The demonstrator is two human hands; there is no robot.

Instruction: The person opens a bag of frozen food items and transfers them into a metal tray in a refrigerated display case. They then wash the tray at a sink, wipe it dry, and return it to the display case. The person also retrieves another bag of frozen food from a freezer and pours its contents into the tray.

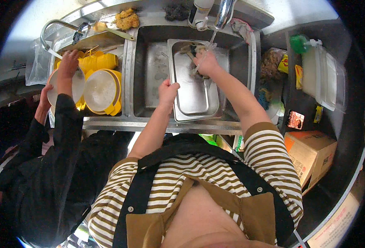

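My left hand (pixel 168 92) grips the long near-left rim of a rectangular stainless steel food pan (pixel 190 93), with the thumb over the edge. The pan lies tilted over the right basin of a metal sink (pixel 153 66). Inside its far end is my right hand (pixel 206 63), under a stream of water (pixel 213 37) from the chrome faucet (pixel 224 15). A wet, tan and dark soft thing (pixel 188 49), perhaps a rag, lies against the right fingers. Those fingers are partly hidden, so their grip on it is unclear.
At the left basin a co-worker's hands (pixel 67 63) handle a white bowl (pixel 77 85); yellow-rimmed bowls (pixel 100 90) and stacked yellow cups (pixel 103 61) lie there. A brush (pixel 114 31), a tan scrubber (pixel 127 19) and a cloth (pixel 242 28) rest along the back ledge. A cardboard box (pixel 309 152) stands right.
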